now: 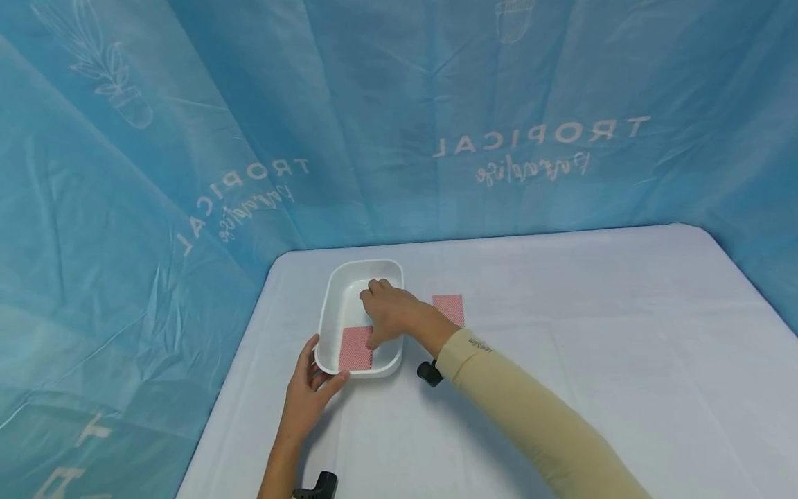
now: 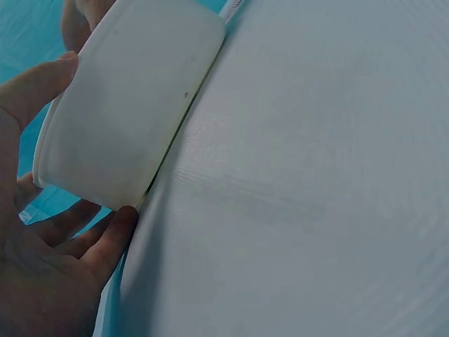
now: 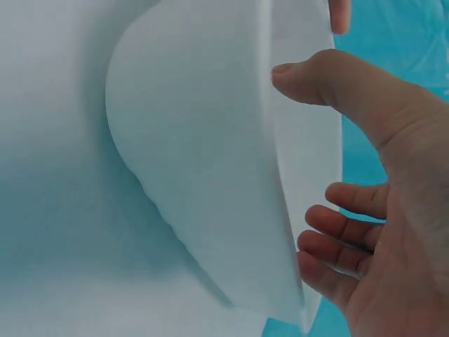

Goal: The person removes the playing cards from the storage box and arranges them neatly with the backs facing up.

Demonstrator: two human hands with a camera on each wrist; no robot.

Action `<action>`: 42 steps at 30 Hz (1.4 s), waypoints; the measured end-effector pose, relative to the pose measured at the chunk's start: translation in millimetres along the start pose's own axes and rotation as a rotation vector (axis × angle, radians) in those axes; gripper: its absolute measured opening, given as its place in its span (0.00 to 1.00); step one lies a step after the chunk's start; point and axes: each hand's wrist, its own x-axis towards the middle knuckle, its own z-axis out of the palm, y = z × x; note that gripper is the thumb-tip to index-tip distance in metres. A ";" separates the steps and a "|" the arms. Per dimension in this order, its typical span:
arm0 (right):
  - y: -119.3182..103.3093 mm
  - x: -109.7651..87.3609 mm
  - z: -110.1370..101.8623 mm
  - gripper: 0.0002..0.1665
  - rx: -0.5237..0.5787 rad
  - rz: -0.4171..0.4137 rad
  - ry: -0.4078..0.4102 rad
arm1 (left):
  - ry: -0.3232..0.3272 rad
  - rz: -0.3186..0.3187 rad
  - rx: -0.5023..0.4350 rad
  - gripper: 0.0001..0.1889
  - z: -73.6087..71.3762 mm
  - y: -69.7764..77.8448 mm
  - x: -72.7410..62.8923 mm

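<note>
A white plastic tub [image 1: 332,305] stands toward the left of the table. My left hand [image 1: 305,400] holds its near left corner, the thumb at the near rim and the fingers along the left side; the left wrist view shows the tub's outer wall [image 2: 133,98] between them. A red-and-white patterned card [image 1: 355,348] lies at the near end inside. My right hand [image 1: 389,310] reaches over the right rim, its thumb overlapping the card's right edge in the head view. In the right wrist view its fingers [image 3: 337,228] are loosely bent, with nothing between them and the thumb.
A second red-and-white patterned card [image 1: 450,308] lies on the table right of the tub, partly hidden by my right wrist. White cloth covers the table [image 1: 592,346]. Blue printed curtains [image 1: 386,138] hang behind it and at its left side.
</note>
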 end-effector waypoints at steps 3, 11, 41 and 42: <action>-3.0 2.2 4.4 0.53 -0.003 -0.004 -0.002 | 0.001 -0.001 0.002 0.48 -0.4 -0.7 0.0; -11.7 4.8 14.9 0.51 -0.003 -0.005 -0.035 | -0.014 -0.013 -0.008 0.48 -2.0 3.9 -5.8; -35.2 25.0 35.8 0.45 -0.135 -0.026 -0.085 | 0.000 0.023 -0.009 0.48 -0.4 -2.2 4.0; -35.5 25.4 36.6 0.45 -0.136 -0.023 -0.086 | -0.001 0.020 -0.009 0.48 0.0 -2.2 3.8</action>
